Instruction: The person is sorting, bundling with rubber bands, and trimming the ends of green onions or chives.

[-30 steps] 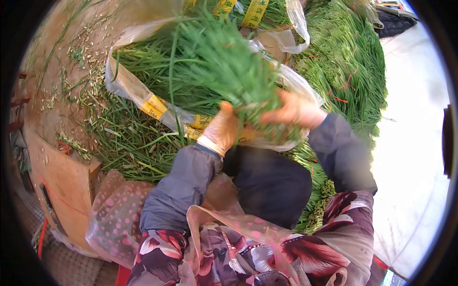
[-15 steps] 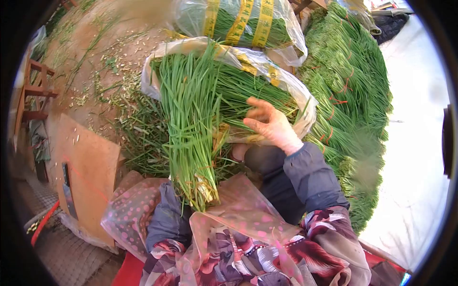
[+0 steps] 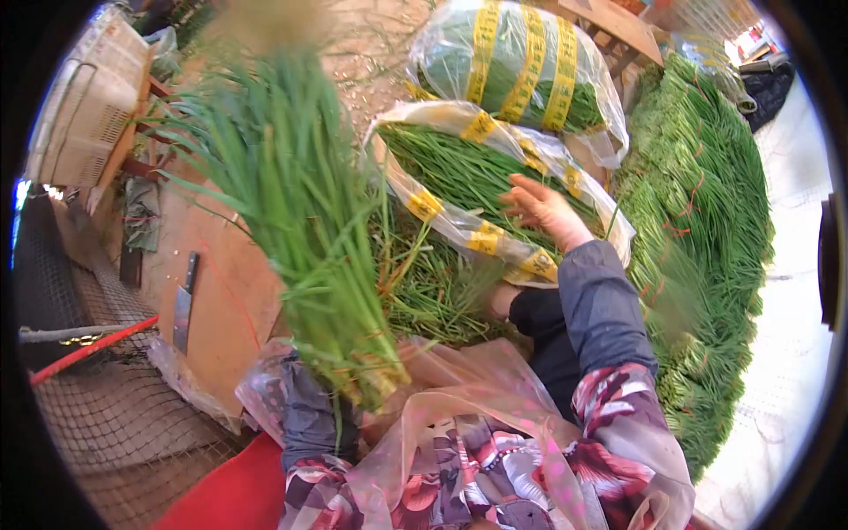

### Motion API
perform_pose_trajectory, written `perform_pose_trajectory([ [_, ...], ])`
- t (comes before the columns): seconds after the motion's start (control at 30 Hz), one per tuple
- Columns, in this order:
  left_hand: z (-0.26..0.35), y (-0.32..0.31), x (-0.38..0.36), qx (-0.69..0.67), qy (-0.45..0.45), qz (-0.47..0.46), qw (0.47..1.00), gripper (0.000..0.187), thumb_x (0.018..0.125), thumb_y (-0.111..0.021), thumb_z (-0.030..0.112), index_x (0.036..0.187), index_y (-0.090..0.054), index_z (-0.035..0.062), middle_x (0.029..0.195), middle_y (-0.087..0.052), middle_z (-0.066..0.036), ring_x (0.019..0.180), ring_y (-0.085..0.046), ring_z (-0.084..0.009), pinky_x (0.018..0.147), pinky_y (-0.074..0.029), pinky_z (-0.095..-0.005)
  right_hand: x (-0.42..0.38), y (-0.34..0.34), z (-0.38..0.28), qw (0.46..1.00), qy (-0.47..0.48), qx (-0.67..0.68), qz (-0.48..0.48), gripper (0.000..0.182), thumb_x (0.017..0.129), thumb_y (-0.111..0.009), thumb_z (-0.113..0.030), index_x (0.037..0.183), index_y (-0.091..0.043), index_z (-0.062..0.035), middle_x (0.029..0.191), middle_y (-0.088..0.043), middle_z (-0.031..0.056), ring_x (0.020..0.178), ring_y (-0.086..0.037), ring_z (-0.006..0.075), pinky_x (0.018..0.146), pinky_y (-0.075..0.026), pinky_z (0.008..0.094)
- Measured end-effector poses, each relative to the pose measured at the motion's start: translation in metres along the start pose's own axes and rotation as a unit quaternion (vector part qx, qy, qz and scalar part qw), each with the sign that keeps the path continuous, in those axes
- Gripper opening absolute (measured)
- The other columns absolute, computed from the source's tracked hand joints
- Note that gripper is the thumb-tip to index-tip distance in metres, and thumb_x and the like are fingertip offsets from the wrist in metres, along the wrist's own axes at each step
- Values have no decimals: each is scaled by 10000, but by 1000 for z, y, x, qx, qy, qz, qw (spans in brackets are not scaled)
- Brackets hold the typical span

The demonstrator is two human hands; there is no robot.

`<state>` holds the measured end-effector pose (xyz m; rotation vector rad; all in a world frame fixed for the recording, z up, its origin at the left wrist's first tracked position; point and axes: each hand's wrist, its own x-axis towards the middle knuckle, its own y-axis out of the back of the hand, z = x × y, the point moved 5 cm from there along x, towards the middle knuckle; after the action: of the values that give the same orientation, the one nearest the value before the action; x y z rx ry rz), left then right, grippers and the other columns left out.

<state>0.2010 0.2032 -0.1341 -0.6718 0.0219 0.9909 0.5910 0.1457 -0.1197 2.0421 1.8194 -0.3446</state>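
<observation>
One bunch of greens [image 3: 296,212], blurred, lay well L of R hand [image 3: 546,210], stem ends nearest the L sleeve [image 3: 314,415]. R grip was open, fingers loosely spread, holding nothing, over the open bag [image 3: 455,230]; contact unclear. L hand was hidden, so couldn't tell its grip. Knife [image 3: 184,307] was on the board [image 3: 216,353], further L of R grip; green pile [image 3: 707,256] to its R.

We cannot see the left hand, hidden behind the long bundle of green leafy stalks [image 3: 300,212], whose upper leaves blur; a brown smudge [image 3: 269,22] obscures part of the top; the lettering on the yellow printed tapes [image 3: 525,75] is too small for us to read; our view's edge cuts off the beige slatted plastic crate [image 3: 88,102].
</observation>
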Motion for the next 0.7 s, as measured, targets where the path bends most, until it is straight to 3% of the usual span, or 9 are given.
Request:
perform_pose_trajectory([
  [0.03, 5, -1, -3, 18, -8, -3, 1000, 709, 786, -717, 278, 1366, -402, 19, 1327, -500, -134, 1180, -517, -268, 1016, -405, -416, -6, -38, -19, 949, 52, 247, -187, 999, 792, -478, -739, 1478, -204, -68, 1411, -414, 228, 1269, -440, 379, 1053, -326, 522],
  [0.1, 6, -10, 3, 56, -23, -21, 998, 709, 782, -722, 265, 1365, -403, 18, 1322, -504, -131, 1176, -518, -265, 1014, -405, -412, 0, -107, -27, 876, 12, 350, -331, 912, 835, -349, -751, 1501, -137, -166, 1465, -298, 265, 1317, -362, 423, 1063, -276, 587],
  [0.13, 6, -16, 4, 74, -28, -34, 996, 708, 780, -725, 258, 1364, -403, 18, 1319, -507, -129, 1174, -519, -263, 1012, -405, -411, 10, -141, -30, 857, -46, 387, -336, 884, 839, -434, -705, 1500, -131, -201, 1477, -325, 191, 1332, -344, 398, 1051, -271, 615],
  [0.2, 14, -51, 0, 131, -79, -64, 986, 704, 743, -736, 185, 1346, -415, 16, 1268, -530, -108, 1131, -532, -236, 990, -410, -384, -1, -167, -93, 876, 151, 356, -287, 1054, 641, -548, -781, 1434, -348, -116, 1401, -448, 93, 1217, -476, 238, 1018, -388, 457],
  [0.33, 25, -71, 1, 268, -122, -69, 953, 687, 647, -776, 32, 1264, -474, 28, 1176, -571, -57, 1071, -535, -191, 960, -417, -350, 3, -183, -123, 937, 245, 186, -163, 574, 749, -792, -201, 1249, -556, -46, 1159, -636, 60, 1029, -590, 167, 898, -470, 321],
  [0.5, 60, -81, -9, 501, -199, -100, 836, 618, 645, -829, 81, 1181, -530, 8, 1131, -604, -84, 1016, -570, -191, 896, -464, -340, -43, -188, -148, 935, 329, 89, -99, 713, 691, -800, -123, 1322, -474, -50, 1239, -590, 82, 1129, -526, 158, 972, -420, 332],
  [0.57, 78, -81, -31, 464, -152, -123, 864, 585, 693, -811, 86, 1203, -540, -4, 1181, -599, -73, 1075, -551, -184, 928, -449, -316, -51, -187, -152, 903, 414, 24, -114, 911, 695, -803, -70, 1449, -293, -63, 1334, -523, 72, 1206, -465, 130, 1037, -370, 345],
  [0.63, 69, -71, -28, 455, -177, -110, 866, 555, 688, -831, 120, 1172, -580, 10, 1171, -611, -57, 1068, -555, -188, 921, -458, -326, -42, -207, -129, 894, 325, 217, -220, 1049, 671, -813, -65, 1491, -160, -70, 1333, -522, 79, 1203, -462, 131, 1031, -369, 321],
  [0.7, 65, -64, -27, 256, -145, -74, 953, 577, 677, -833, 101, 1190, -579, 32, 1175, -607, -52, 1071, -553, -193, 919, -464, -341, -43, -208, -114, 907, 340, 142, -205, 1118, 650, -827, -70, 1499, -98, -80, 1333, -521, 77, 1194, -474, 138, 1021, -377, 307],
])
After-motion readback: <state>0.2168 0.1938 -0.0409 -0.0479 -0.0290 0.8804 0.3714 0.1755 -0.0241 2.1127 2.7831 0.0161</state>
